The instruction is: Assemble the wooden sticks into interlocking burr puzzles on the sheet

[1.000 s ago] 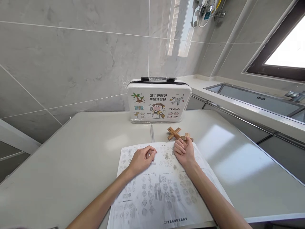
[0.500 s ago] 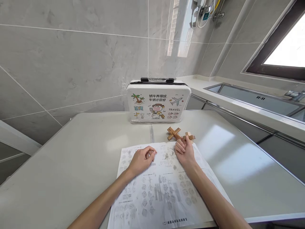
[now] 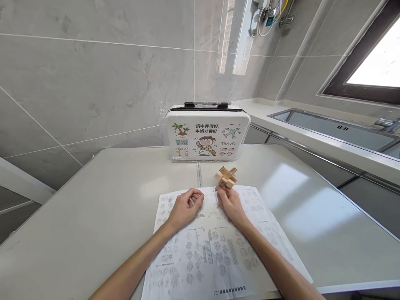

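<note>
My left hand (image 3: 185,207) rests on the printed sheet (image 3: 204,275), its fingers loosely curled toward the thumb and nothing seen in them. At the far edge of the sheet, my right hand (image 3: 230,204) is closed on a light wooden burr puzzle piece (image 3: 225,180), made of crossed bars. Right behind it shows a second, browner wooden cross (image 3: 232,171), partly covered by the held one. From this angle I cannot tell whether the two touch. Small line drawings and diagrams cover the sheet, which appears upside down to me.
A white case (image 3: 208,137) with cartoon prints and plastic wrap stands at the back of the pale table (image 3: 103,200), against the grey tiled wall. To the right are a counter with a sink (image 3: 331,129) and a window (image 3: 375,62).
My right hand has moved left with the wooden piece, from beside the other wooden cross to in front of it, and has turned. My left hand has hardly moved.
</note>
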`<act>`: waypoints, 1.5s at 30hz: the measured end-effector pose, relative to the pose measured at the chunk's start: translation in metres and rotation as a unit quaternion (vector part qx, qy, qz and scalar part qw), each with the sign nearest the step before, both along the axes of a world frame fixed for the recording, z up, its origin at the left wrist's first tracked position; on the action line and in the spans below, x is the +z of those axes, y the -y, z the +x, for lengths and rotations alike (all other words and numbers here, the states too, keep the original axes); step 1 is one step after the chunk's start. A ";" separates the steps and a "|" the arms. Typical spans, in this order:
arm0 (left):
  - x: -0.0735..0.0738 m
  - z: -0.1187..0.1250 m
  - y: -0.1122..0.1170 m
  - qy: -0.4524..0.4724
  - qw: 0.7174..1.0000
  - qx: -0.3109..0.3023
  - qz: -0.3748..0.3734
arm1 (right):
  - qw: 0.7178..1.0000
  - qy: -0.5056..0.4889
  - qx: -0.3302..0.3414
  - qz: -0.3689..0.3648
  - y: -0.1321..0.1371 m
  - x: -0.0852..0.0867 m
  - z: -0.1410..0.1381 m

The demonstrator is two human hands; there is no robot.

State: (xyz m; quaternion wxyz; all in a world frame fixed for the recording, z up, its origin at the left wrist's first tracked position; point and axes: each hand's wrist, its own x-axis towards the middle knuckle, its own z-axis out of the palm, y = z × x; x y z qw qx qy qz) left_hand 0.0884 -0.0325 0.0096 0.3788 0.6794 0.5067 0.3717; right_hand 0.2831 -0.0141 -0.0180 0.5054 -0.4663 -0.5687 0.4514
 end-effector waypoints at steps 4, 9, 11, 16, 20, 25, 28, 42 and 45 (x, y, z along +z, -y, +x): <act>-0.004 -0.004 -0.003 0.072 0.997 -0.022 0.030 | 0.985 0.136 0.080 0.063 0.009 0.003 -0.005; -0.011 -0.008 -0.005 0.135 0.982 -0.127 -0.031 | 0.962 0.213 0.146 0.086 0.017 0.010 -0.007; -0.010 -0.007 -0.006 0.158 0.976 -0.144 -0.051 | 0.960 0.215 0.156 0.087 0.017 0.010 -0.007; -0.001 -0.006 -0.006 0.230 0.955 -0.157 -0.100 | 0.972 0.116 0.203 0.003 0.015 0.015 -0.005; 0.004 -0.008 -0.004 0.260 0.941 -0.174 -0.128 | 0.950 -0.008 0.304 -0.077 0.014 0.023 -0.003; 0.005 -0.007 -0.002 0.250 0.943 -0.175 -0.134 | 0.957 -0.042 0.274 -0.084 0.014 0.022 -0.002; 0.002 -0.006 -0.003 0.237 0.953 -0.144 -0.118 | 0.972 -0.043 0.217 -0.085 0.012 0.015 -0.003; -0.005 -0.001 -0.004 0.194 0.980 -0.018 -0.044 | 0.981 -0.085 0.169 -0.038 0.007 0.003 -0.005; -0.003 -0.001 -0.004 0.174 0.984 -0.015 -0.046 | 0.981 -0.088 0.167 -0.043 0.007 0.004 -0.005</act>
